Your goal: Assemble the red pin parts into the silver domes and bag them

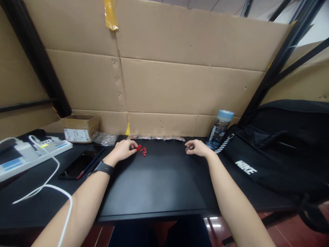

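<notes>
The left grip is pinching red cord; the right grip is holding something small, brown, fingertips nearly together.

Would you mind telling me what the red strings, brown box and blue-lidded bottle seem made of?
Red strings: probably textile cord, from their thin, loose loops; finish unclear. Brown box: apparently cardboard, matt, from its dull tan walls. Blue-lidded bottle: smooth clear plastic or glass, being see-through.

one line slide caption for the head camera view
Left hand at red strings, right hand holding a small item, near a row of packets.
</notes>
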Tool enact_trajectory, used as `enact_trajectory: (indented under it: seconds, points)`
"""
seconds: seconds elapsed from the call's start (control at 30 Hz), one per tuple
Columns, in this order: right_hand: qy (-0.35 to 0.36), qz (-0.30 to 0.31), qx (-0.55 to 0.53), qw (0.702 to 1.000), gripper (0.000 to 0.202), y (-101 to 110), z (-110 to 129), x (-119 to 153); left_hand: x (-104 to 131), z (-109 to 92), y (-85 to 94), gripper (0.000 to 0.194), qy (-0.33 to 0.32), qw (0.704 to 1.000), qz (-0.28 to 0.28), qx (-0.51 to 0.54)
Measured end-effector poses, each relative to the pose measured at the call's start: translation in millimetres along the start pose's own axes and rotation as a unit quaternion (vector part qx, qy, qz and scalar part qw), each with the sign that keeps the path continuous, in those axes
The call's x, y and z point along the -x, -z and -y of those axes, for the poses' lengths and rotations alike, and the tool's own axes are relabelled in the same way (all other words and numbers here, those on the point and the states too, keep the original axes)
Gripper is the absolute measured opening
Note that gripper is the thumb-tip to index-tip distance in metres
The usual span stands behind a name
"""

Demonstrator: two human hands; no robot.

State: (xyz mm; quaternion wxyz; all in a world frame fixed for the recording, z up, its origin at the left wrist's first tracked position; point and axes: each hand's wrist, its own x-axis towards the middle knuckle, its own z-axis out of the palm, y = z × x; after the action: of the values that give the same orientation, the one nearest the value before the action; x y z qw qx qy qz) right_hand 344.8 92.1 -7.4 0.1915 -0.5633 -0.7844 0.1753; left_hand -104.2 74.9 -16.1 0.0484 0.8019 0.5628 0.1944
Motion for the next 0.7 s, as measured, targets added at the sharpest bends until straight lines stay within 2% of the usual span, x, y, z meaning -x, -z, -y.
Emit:
enact_trajectory:
  seconds: [0.17, 0.43, 0.6, 0.7]
  points:
    - [-0.006, 0.004, -0.004, 1.0, 0.048, 2.1, -4.7, -0.1, -1.8, -15.9, -14.1, 0.027, -0.017, 0.999, -0.022, -0.039]
    - [0.002, 0.007, 0.007, 1.0, 0.047, 6.0, -0.6, 2.9, -2.5, -30.1, -23.4, 0.014, -0.014, 0.995, -0.059, -0.073]
    - [0.008, -0.002, 0.001, 1.0, 0.05, 7.8, 10.2, 6.9, -0.7, -38.4, -24.6, 0.016, -0.005, 0.994, -0.066, -0.093]
    - [0.046, -0.015, -0.03, 0.998, 0.049, 2.6, 24.8, 7.7, -0.7, -40.9, -24.1, 0.016, -0.007, 0.993, -0.074, -0.089]
